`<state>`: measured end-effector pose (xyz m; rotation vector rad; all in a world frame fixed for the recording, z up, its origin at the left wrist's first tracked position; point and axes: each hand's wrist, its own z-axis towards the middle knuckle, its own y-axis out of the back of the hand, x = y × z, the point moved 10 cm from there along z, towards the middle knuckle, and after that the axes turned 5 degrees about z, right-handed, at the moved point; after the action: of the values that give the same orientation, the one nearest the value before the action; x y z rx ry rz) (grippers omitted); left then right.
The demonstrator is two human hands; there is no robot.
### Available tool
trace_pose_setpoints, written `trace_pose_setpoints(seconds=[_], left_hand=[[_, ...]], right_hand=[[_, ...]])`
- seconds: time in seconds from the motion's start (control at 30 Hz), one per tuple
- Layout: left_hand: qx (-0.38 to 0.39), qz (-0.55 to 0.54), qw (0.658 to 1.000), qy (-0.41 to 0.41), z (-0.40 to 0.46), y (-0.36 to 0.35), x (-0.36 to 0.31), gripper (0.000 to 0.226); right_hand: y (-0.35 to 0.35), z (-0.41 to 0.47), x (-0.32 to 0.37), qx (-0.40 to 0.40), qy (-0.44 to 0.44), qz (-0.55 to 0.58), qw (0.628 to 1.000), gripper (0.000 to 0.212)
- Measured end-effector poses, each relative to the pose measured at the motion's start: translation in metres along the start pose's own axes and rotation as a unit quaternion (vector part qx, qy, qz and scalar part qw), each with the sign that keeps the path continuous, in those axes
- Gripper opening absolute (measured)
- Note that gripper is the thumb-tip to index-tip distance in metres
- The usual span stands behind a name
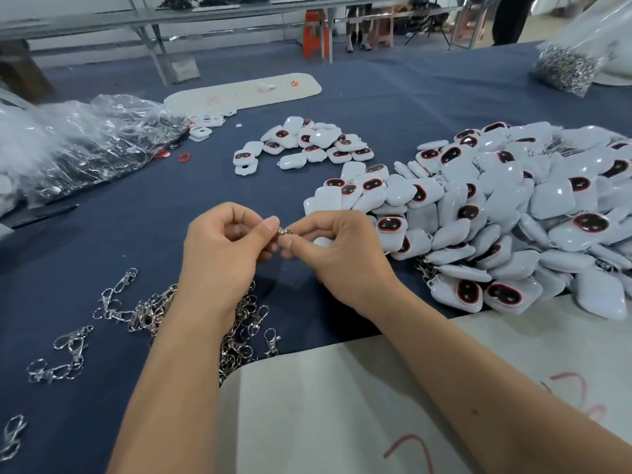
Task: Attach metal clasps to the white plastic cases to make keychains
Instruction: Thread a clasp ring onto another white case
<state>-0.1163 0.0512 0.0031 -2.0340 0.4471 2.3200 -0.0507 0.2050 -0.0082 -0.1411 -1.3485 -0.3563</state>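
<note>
Blue tabletop [393, 107] carries a clear bag [564, 68] of metal rings far right. Both hands, left hand [222, 249] and right hand [337, 254], pinch one clasp [283, 231] beside heaped white cases [513, 206]; loose clasps [143, 313] lie near.

no text, brand or number can be read anywhere. the white sheet [393, 405] at the near table edge carries red hand-drawn strokes [407, 446], but they spell no letter or digit that can be made out. the long white board [246, 92] farther back bears a small red mark [294, 84], perhaps a stamp or a figure, too small and blurred to tell.
</note>
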Motion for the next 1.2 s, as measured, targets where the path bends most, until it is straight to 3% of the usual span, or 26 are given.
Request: trace_pose_setpoints(seconds=[0.23, 0.4, 0.67, 0.83, 1.1, 1.2], left_hand=[[-0.006, -0.019, 1.000, 0.009, -0.001, 0.004, 0.002, 0.014], [0.022, 0.118, 0.988, -0.094, -0.004, -0.006, -0.020, 0.013], [0.083, 0.121, 0.982, -0.121, -0.009, -0.021, -0.026, 0.025], [0.085, 0.096, 0.986, -0.107, -0.007, -0.021, -0.022, 0.022], [0.112, 0.058, 0.991, -0.045, -0.006, -0.024, -0.009, 0.017], [0.086, 0.036, 0.995, -0.022, -0.003, -0.019, -0.004, 0.018]], right_hand=[[0.013, 0.002, -0.002, -0.062, -0.002, 0.039, 0.997, 0.010], [0.021, 0.002, 0.000, -0.096, 0.007, 0.018, 0.995, 0.022], [0.009, 0.006, -0.001, -0.021, -0.012, 0.008, 1.000, 0.033], [0.008, 0.006, 0.002, 0.000, 0.001, 0.065, 0.998, 0.014], [-0.001, 0.007, 0.003, 0.055, -0.006, 0.111, 0.992, 0.005], [-0.002, 0.006, 0.002, 0.064, -0.014, 0.136, 0.988, 0.007]])
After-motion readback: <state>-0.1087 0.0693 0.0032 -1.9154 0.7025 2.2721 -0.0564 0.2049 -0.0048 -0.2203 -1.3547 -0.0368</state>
